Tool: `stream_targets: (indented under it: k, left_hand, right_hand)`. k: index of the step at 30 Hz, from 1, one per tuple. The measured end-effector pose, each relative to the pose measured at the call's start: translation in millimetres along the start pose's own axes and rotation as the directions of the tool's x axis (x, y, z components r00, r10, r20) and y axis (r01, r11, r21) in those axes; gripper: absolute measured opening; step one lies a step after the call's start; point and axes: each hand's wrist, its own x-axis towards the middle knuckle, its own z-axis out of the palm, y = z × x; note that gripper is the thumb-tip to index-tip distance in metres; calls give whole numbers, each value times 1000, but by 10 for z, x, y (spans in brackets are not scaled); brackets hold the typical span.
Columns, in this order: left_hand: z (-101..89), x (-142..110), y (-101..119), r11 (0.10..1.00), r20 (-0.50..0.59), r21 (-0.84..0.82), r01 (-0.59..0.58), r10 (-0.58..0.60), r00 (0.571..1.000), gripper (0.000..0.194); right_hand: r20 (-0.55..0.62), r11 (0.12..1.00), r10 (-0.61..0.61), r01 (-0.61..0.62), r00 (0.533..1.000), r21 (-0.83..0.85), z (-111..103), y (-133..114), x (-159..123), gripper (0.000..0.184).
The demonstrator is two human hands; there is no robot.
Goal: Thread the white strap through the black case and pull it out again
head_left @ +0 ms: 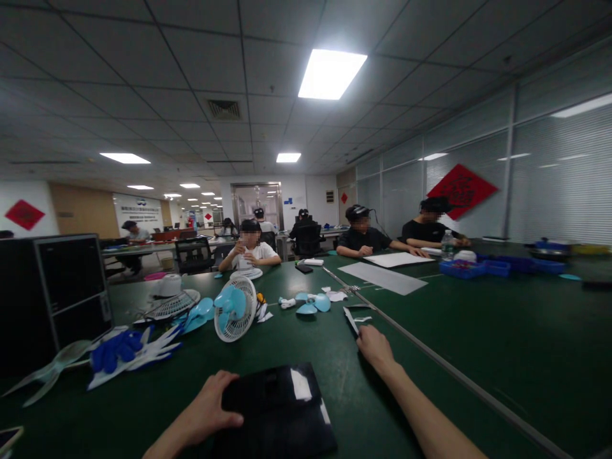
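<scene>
My left hand (215, 405) grips the left edge of a flat black case-like object (275, 408), thumb on its top face and fingers at the far corner. White labels or torn paper patches stick to its right part; its exact kind is unclear. Farther forward and to the right, my right hand (375, 347) is closed on a thin pale strip (350, 320), which points away from me above the green table (430, 395). The fingertips of the right hand are partly hidden. Small white scraps (362, 319) lie just beyond that hand.
At left are a black computer case (71, 287), blue-and-white gloves (129, 354) and a fan head (234, 309). Light-blue fan blades (313, 303) lie ahead. A metal seam strip (430, 354) crosses the table. White sheets (382, 278) and blue trays (461, 269) lie farther right. Several people sit beyond.
</scene>
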Motion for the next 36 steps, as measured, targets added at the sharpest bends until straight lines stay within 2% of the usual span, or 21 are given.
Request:
stream_targets:
  k: [7, 12, 15, 19, 26, 28, 29, 31, 33, 34, 36]
  left_hand:
    - [-10, -28, 54, 1000, 2, 7, 5, -5, 1000, 83]
    - [-18, -40, 56, 1000, 1, 10, 17, -17, 1000, 83]
    - [-17, -34, 28, 1000, -8, 3, 2, -2, 1000, 81]
    - [-11, -15, -15, 1000, -33, 10, -18, 18, 999, 80]
    - [-6, 30, -94, 1000, -70, 19, -14, 15, 997, 83]
    - [-49, 69, -142, 999, -170, -28, -30, 25, 985, 77]
    - [-86, 87, -162, 998, -256, -58, -38, 22, 966, 72]
    - [-181, 109, -177, 990, -449, -126, -58, -5, 894, 61]
    - [-273, 101, -146, 976, -568, -193, -102, -26, 822, 57]
    - [-306, 87, -112, 965, -589, -224, -134, -24, 808, 56]
    - [-336, 40, -9, 939, -567, -278, -202, 9, 823, 57]
  right_hand:
    - [-153, 998, 25, -15, 988, 67, -249, 57, -20, 28]
    - [-297, 990, 5, 37, 955, 137, -460, -38, -95, 35]
    - [-386, 951, -34, 149, 922, 271, -529, -164, -149, 35]
    - [-459, 801, -77, 329, 885, 501, -582, -354, -248, 34]
    - [-294, 586, -270, 399, 917, 705, -719, -644, -493, 34]
    - [-234, 524, -333, 386, 913, 760, -759, -699, -555, 34]
    - [-198, 487, -361, 365, 911, 794, -774, -723, -582, 35]
    - [-113, 414, -418, 300, 901, 859, -796, -763, -631, 36]
    - [-33, 355, -477, 227, 878, 907, -803, -800, -674, 37]
    - [-2, 333, -506, 197, 863, 922, -801, -818, -694, 37]
    - [53, 318, -551, 151, 833, 936, -784, -853, -730, 36]
